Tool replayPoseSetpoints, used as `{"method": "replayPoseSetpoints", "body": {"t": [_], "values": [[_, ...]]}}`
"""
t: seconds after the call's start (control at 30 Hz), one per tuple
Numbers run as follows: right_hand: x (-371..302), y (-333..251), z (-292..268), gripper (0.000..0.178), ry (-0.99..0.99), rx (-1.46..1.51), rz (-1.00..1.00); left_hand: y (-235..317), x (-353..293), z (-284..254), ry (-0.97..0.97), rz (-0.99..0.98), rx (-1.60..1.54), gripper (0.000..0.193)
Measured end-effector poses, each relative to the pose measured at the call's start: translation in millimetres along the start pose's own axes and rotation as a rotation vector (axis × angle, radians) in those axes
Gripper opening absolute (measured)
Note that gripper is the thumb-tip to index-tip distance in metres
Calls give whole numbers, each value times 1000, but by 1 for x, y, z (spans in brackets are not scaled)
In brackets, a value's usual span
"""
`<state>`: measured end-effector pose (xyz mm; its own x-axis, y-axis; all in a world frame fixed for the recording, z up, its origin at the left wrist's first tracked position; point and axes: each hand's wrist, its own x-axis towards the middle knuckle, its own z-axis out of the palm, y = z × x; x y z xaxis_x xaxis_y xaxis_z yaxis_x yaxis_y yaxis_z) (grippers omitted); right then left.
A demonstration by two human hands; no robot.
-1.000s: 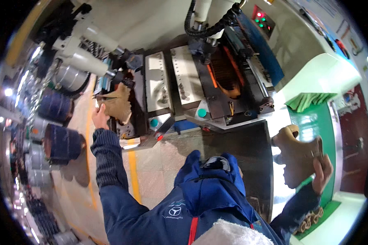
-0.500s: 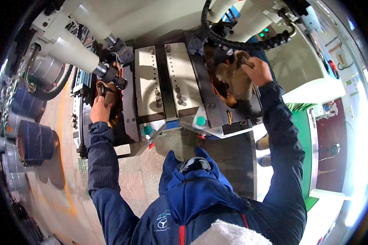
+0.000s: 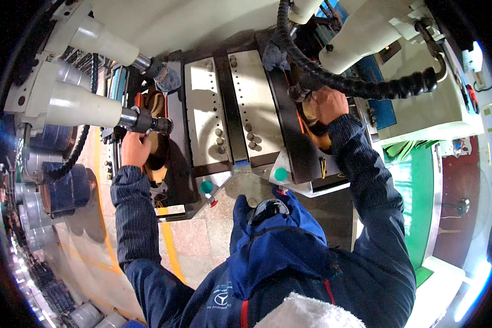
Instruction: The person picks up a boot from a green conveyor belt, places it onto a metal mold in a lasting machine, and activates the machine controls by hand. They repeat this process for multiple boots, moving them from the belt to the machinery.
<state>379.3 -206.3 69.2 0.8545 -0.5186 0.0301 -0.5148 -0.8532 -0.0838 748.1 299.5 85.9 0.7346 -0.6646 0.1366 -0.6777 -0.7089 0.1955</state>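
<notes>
My left hand (image 3: 135, 148) reaches into the machine's left bay, fingers curled at the edge of a brown and tan shoe-shaped piece (image 3: 157, 154). A dark metal rod end (image 3: 161, 126) hangs over that piece and hides part of it and my fingertips. In the right bay, my right hand (image 3: 332, 105) is closed at the upper part of another tan and brown shoe-shaped piece (image 3: 311, 116). A black ribbed hose passes just above this hand, and what the fingers grip is hidden. Yellow-tan material (image 3: 323, 143) shows below my right wrist.
Two white plates (image 3: 203, 109) with bolts lie between the bays. Thick white cylinders (image 3: 87, 106) and a black ribbed hose (image 3: 361, 86) overhang both sides. Green buttons (image 3: 280, 174) sit on the front corners. Blue drums (image 3: 65, 187) stand on the floor at left.
My right hand has moved left and slightly down, bringing the tan-brown piece lower into the right bay. My left hand stays in the left bay. The whole view has shifted a little.
</notes>
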Motion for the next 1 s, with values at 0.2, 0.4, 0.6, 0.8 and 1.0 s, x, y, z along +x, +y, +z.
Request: {"method": "replayPoseSetpoints", "body": {"t": [0.2,0.4,0.6,0.8,1.0], "values": [[55,26,87,40,-173,-187,123,-12,23,45,135,193,169,52],[32,45,55,52,-150,-214,-141,8,20,44,-137,59,376,37],[-38,-49,19,30,272,34,-88,48,-45,13,212,190,57,33],[-115,-201,54,43,497,357,-6,181,-127,40,329,261,-322,32],[-106,-150,59,47,589,428,61,216,-127,55,364,281,-383,39]]}}
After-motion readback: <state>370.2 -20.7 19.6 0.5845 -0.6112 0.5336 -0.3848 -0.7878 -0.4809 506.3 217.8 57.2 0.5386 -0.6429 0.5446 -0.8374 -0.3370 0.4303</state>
